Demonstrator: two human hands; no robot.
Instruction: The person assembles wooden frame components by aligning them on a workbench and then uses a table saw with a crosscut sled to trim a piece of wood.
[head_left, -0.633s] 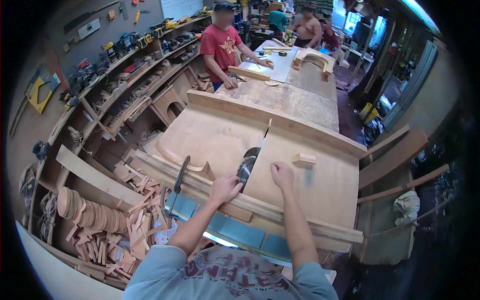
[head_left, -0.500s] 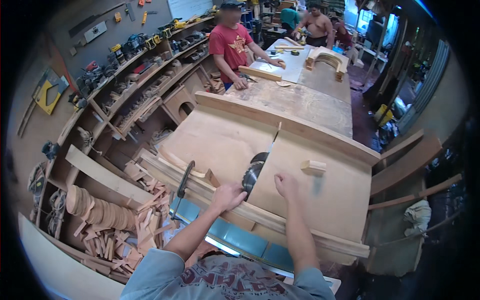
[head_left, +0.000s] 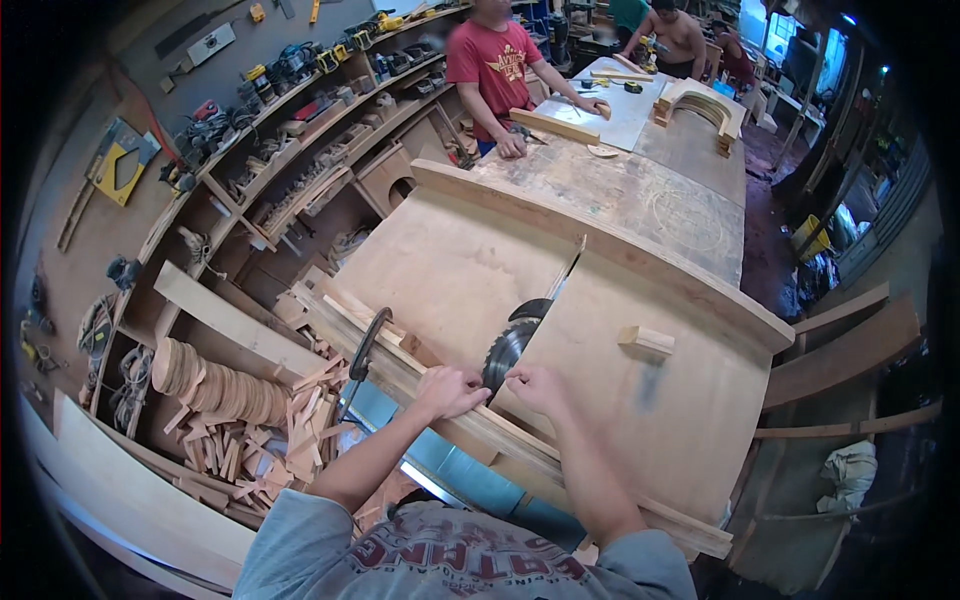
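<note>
A circular saw blade (head_left: 510,346) stands up through the slot of a wide plywood crosscut sled (head_left: 430,262). My left hand (head_left: 452,392) is closed at the sled's near rail (head_left: 590,462), just left of the blade. Close to the blade's right side, my right hand (head_left: 536,388) has its fingers curled together above the plywood. What either hand grips, if anything, is hidden by the fingers. A small pale wood block (head_left: 646,342) lies on the sled to the right. Left of my left hand, a dark C-clamp (head_left: 367,346) is fixed at the near rail.
The far rail (head_left: 600,245) crosses the sled's back. Beyond it, a person in a red shirt (head_left: 505,75) stands at a worktable (head_left: 640,185) bearing curved wood pieces (head_left: 700,100). Wood offcuts (head_left: 235,440) heap at the lower left, under tool shelves (head_left: 290,185). Boards (head_left: 850,350) lean at right.
My right hand has moved left, from over the right panel to beside the blade. My left hand stays by the near rail. The whole view has shifted slightly.
</note>
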